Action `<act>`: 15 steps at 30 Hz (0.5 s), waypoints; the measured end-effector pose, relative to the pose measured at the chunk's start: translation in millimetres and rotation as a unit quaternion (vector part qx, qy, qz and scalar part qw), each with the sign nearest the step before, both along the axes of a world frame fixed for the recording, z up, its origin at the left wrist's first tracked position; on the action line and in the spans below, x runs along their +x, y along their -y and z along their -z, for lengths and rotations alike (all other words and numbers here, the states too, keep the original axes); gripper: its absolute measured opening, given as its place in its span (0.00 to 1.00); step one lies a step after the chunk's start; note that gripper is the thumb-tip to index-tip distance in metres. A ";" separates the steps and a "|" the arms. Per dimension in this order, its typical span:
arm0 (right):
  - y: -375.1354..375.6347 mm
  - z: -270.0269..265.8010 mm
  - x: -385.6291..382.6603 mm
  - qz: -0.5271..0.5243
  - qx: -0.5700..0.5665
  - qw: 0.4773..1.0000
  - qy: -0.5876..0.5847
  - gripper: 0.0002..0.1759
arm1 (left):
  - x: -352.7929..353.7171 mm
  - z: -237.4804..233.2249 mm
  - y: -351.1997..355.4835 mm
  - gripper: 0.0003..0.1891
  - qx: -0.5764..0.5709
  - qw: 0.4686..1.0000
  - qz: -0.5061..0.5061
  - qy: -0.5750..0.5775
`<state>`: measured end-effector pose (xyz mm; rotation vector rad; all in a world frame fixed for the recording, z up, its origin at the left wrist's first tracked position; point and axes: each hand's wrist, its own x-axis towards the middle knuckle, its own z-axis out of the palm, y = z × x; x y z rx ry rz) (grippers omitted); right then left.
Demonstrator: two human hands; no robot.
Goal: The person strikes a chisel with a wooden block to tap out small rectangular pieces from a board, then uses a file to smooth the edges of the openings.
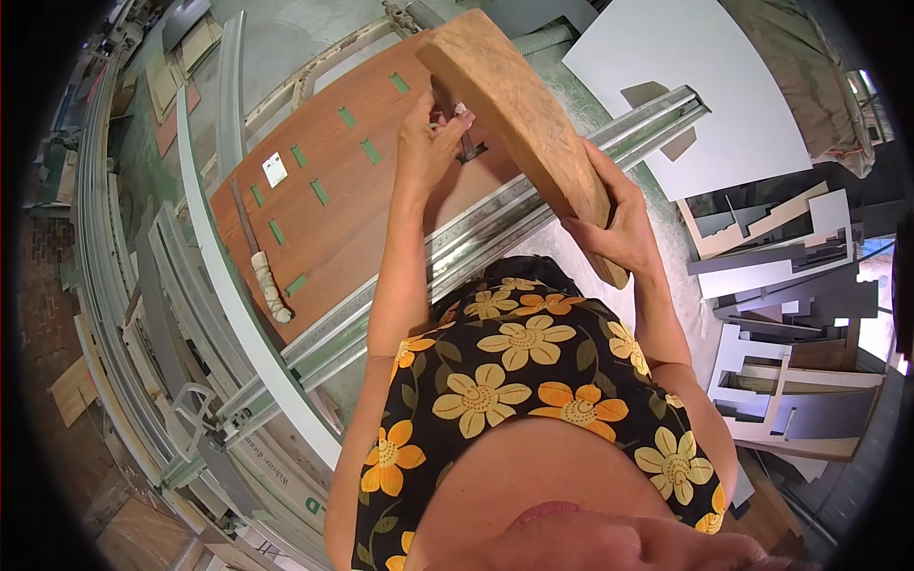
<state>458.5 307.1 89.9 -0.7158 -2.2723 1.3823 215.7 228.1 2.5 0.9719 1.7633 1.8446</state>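
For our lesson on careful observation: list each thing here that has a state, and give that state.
Left hand: closed around the tool
Right hand: gripping the block's lower end
Block: raised, tilted
Tool: partly hidden by fingers; contact with board unclear
Board: slotted
Bar: lying on the board, one end wrapped
Label: flat on the board
Offcuts: heaped

Matt, grainy wooden block (538,124); shiny metal rail (465,222); smooth, low-sheen panel (333,238), perhaps laminate.

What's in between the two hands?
In the head view, the thick wooden block lies between the left hand and the right hand, which grips it.
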 end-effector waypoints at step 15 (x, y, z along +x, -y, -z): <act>5.5 0.9 -13.4 -0.012 -0.042 0.999 0.010 0.48 | -4.3 -2.0 5.7 0.19 -0.035 0.999 -0.007 0.006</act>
